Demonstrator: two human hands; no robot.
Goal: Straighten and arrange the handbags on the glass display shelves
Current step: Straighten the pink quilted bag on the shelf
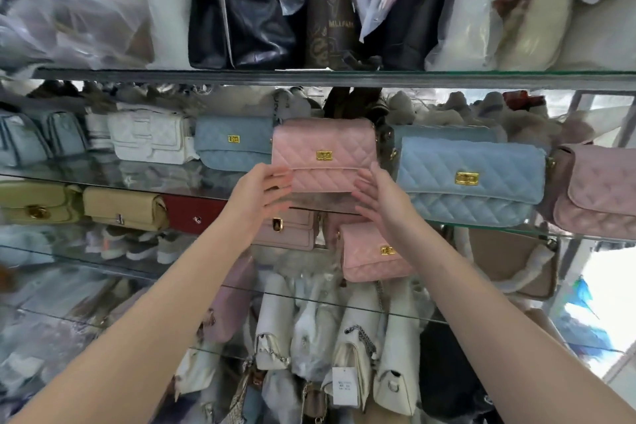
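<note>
Pink quilted handbag (pixel 323 153) stands upright on the middle glass shelf (pixel 155 175), near its centre, with its front facing out. It is pale pink with diamond stitching, a fold-over flap and a small gold turn-lock clasp in the middle of the flap. It stands between the small blue quilted bag (pixel 234 143) on its left and the large blue quilted bag (pixel 471 179) on its right.

Both bare arms reach up to it. The left grip (pixel 266 188) is at the bag's lower left corner and the right grip (pixel 378 196) at its lower right corner. Both are wide open with the fingers stretched out, and neither is curled round anything. The right fingers lie against the bag's corner. The left fingers are blurred, so I cannot tell whether they touch it.

The hands cover the bag's bottom corners, and its strap is out of sight. A mauve quilted bag (pixel 595 189) is cut off by the right edge.

Counted among the quilted bags with gold clasps: two blue ones, and two pale pink ones, the second pink bag (pixel 375 251) standing on the shelf below. One white quilted bag (pixel 148 139) stands further left.
</note>
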